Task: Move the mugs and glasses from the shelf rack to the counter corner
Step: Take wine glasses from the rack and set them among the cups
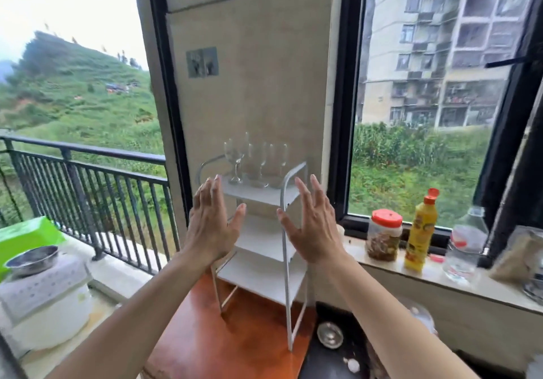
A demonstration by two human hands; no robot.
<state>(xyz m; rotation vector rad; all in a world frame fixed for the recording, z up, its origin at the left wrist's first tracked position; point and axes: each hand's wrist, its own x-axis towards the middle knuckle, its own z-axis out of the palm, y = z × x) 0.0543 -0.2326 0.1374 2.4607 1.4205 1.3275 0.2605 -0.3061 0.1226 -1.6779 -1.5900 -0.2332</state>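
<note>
Clear stemmed glasses (255, 161) top white metal rack (266, 231); left hand (210, 226), right hand (311, 228) fingers spread, empty

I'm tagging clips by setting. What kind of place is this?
Probably a home kitchen corner in an apartment. A white rack holding stemmed glasses stands by the window; a jar and a yellow bottle sit on the sill; a balcony railing shows on the left.

I'm in a home kitchen corner by a balcony. Beside me a sill (435, 273) holds a jar (383, 236) and sauce bottle (420, 231); a rice cooker (44, 299) sits left, apartment blocks (446, 40) outside.
</note>
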